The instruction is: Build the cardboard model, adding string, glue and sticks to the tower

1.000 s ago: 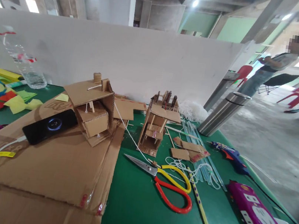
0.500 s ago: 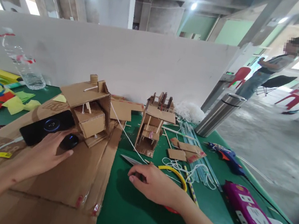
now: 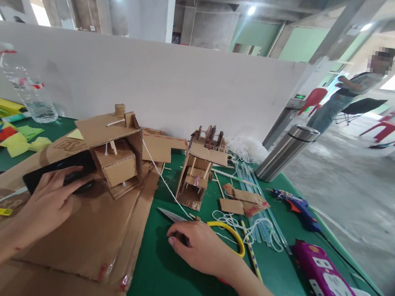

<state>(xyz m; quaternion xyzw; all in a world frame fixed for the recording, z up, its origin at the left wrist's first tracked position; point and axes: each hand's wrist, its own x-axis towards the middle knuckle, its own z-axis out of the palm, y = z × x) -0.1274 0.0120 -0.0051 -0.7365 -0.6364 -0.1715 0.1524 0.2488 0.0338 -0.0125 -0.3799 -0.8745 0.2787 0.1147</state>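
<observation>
Scissors [image 3: 204, 225] under right hand [image 3: 200, 250], phone [image 3: 60, 169] under left hand [image 3: 50, 200]

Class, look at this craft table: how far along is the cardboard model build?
Built: two cardboard models and stand on the table, joined by a white string. In hand: the left hand lies on the black phone; the right hand covers the scissors. Left: loose cardboard offcuts, straws and a glue gun lie unused, so work seems unfinished.
</observation>
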